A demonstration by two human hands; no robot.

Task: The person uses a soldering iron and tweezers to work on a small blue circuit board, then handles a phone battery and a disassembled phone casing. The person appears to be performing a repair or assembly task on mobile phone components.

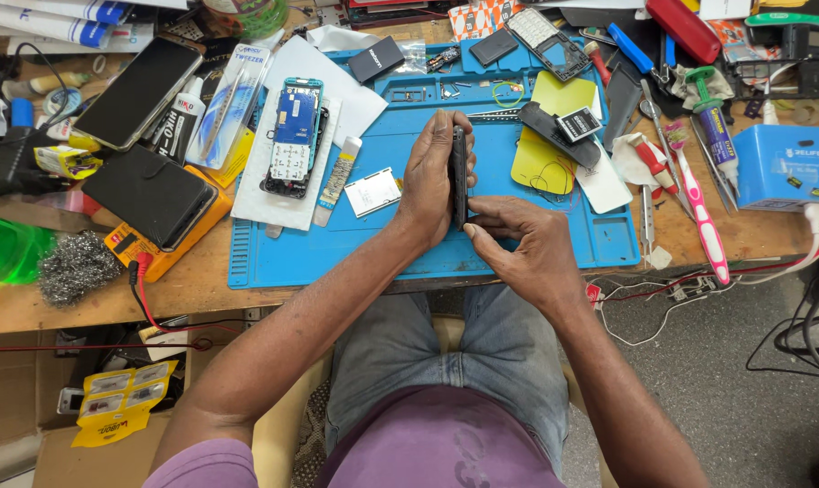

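Wooden and badly cluttered, the long workbench (202, 287) carries a blue silicone repair mat (409, 244) directly under both hands, with grey concrete floor showing below its near edge. The left hand (430, 179) is wrapped around a slim black mobile phone (459, 176) held on edge above the mat, fingers curled over its far side and thumb along the near side. The right hand (527, 248) meets the phone's lower end, its thumb and forefinger pinched closed against the bottom corner while the other fingers fold loosely under. Just left of the left hand's fingers lies a small white rectangular screen part (372, 191), and further left a dismantled keypad phone with a teal frame (294, 136) on white paper. Beyond the right hand's fingertips sits a yellow plastic sheet (545, 154), and well off to the right a pink toothbrush (699, 208) and a blue box-shaped device (785, 167).
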